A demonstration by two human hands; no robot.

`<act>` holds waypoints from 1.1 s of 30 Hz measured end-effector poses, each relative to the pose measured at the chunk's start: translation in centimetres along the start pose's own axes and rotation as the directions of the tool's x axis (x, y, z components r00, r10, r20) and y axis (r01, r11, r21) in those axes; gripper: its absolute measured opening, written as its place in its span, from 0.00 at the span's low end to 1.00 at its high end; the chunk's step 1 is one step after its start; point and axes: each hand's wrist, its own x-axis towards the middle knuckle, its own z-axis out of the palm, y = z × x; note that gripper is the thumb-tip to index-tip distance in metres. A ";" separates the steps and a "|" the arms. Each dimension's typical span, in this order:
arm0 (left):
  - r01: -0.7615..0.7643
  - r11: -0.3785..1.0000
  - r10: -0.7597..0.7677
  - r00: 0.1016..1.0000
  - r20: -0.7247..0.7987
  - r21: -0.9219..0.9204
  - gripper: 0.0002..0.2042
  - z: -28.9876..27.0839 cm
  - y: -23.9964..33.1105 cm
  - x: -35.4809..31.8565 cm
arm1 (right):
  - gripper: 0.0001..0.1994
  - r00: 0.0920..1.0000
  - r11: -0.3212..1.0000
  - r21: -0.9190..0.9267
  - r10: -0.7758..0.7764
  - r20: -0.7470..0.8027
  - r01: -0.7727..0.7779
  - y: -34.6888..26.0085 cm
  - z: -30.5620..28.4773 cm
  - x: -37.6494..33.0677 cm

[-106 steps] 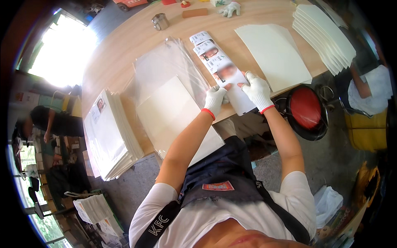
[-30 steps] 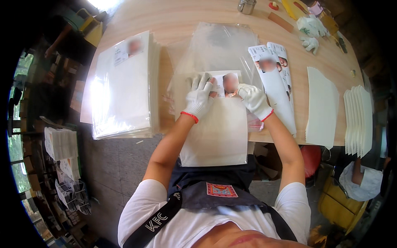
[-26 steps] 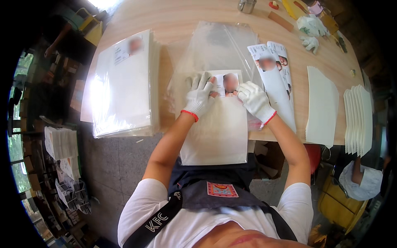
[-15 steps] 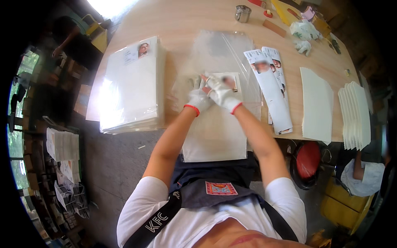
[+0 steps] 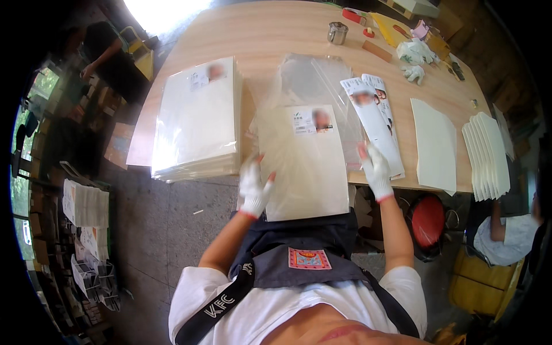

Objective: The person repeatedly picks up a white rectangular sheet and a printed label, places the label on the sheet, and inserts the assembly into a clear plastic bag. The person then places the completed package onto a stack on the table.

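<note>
A clear plastic sleeve packet with cream sheets inside (image 5: 305,172) lies before me, its lower end reaching past the table edge over my lap. A printed label with a portrait (image 5: 307,121) shows at its upper right. My left hand (image 5: 255,187), in a white glove with bare fingertips showing, is beside the packet's left edge, thumb and fingers apart. To the right of the packet, near the printed strips, my gloved right hand (image 5: 376,171) is stretched out with nothing in it. Empty clear plastic sleeves (image 5: 310,77) lie flat beyond the packet.
At left stands a thick stack of filled packets (image 5: 195,126). Printed paper strips (image 5: 379,138), a pile of cream sheets (image 5: 435,149) and fanned sheets (image 5: 487,158) lie at right. A metal cup (image 5: 337,33) and loose gloves (image 5: 415,53) are farther back. A red stool (image 5: 427,227) stands below.
My hands were together on the packet's upper part. They have drawn back toward me and parted to its two sides, uncovering the label.
</note>
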 end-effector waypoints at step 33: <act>0.467 0.792 -0.516 0.856 0.022 0.394 0.23 -20.7 -14.9 7.6 | 0.18 0.790 0.623 0.600 0.048 0.611 -0.501 -16.3 16.7 2.4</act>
